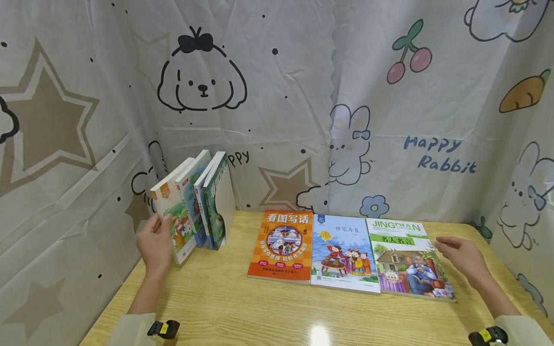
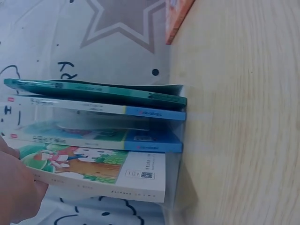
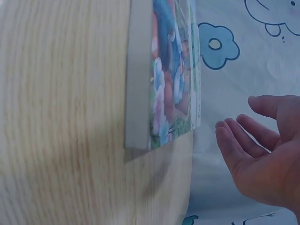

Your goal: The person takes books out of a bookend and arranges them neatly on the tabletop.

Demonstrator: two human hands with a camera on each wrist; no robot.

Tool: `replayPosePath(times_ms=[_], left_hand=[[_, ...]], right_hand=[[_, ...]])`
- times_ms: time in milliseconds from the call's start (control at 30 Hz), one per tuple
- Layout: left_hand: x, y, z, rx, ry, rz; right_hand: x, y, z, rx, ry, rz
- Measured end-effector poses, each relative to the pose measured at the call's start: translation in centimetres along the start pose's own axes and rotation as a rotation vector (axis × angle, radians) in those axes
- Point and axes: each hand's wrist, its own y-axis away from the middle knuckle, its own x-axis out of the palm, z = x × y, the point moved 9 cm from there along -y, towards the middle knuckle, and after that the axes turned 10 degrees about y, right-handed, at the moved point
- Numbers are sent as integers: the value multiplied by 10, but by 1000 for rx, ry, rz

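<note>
A wrist strap (image 1: 163,329) sits nearest. The white book (image 1: 181,230) stands leftmost in its row, long axis steep, top leaning left, edge pinched by the left hand (image 1: 155,242); the right hand (image 1: 464,254), fingers loosely extended, holds nothing.

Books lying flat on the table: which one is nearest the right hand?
The JINGDIAN book, rightmost in the head view's row. It lies beside the right hand; the blue book and orange book lie farther away.
</note>
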Motion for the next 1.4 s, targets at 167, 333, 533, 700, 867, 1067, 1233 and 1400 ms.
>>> replayPosePath(times_ms=[167, 333, 533, 700, 867, 1067, 1233, 1400], left_hand=[[-9, 3, -22, 79, 71, -33], [-19, 5, -49, 182, 76, -82], [-32, 9, -81, 315, 61, -148], [-43, 14, -97, 354, 110, -189], [-51, 19, -113, 359, 114, -230], [-57, 28, -138, 392, 124, -254], [-51, 39, -157, 438, 242, -176], [-36, 50, -170, 455, 325, -58]], right_hand=[[-3, 4, 11, -25, -3, -29], [-6, 6, 26, -79, -18, -39], [-9, 10, 49, -140, -39, -50], [-11, 14, 66, -181, -47, -67], [-13, 19, 79, -213, -39, -72], [-13, 23, 89, -237, -28, -49], [-13, 28, 103, -275, -41, -43], [-8, 32, 123, -317, -56, -24]])
